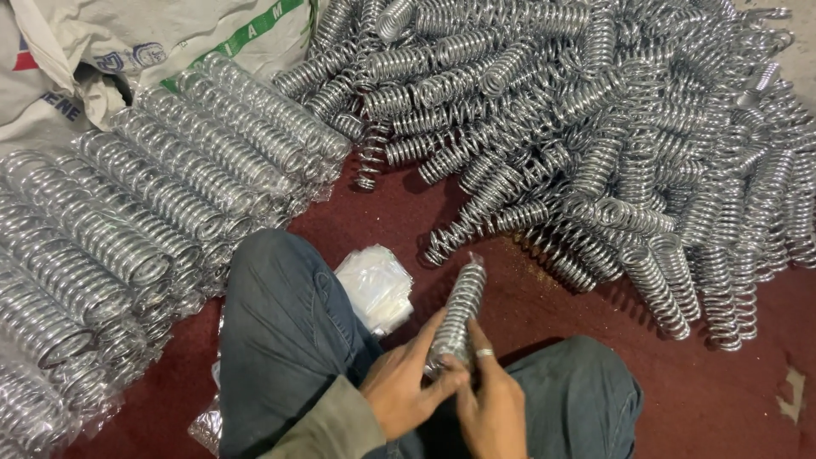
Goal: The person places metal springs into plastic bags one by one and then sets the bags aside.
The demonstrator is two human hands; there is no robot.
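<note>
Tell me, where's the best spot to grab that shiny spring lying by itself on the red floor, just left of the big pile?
Probably its middle. The lone spring lies flat on the red floor, pointing away from the person, with bare floor beside its lower half. Come from above and pinch across the coils at mid-length, so neither end droops. Its far end meets the big pile, so lift gently.

Springs, bags and a sack on a red floor

A big loose heap of bare metal springs (612, 127) lay across the upper right of the dark red carpet (722, 399). On the left, bagged springs (161, 204) sat in neat overlapping rows, each in clear plastic. A small stack of empty clear bags (376, 287) rested beside a knee in blue jeans (280, 340). A white woven sack (127, 42) filled the top left corner.
</note>
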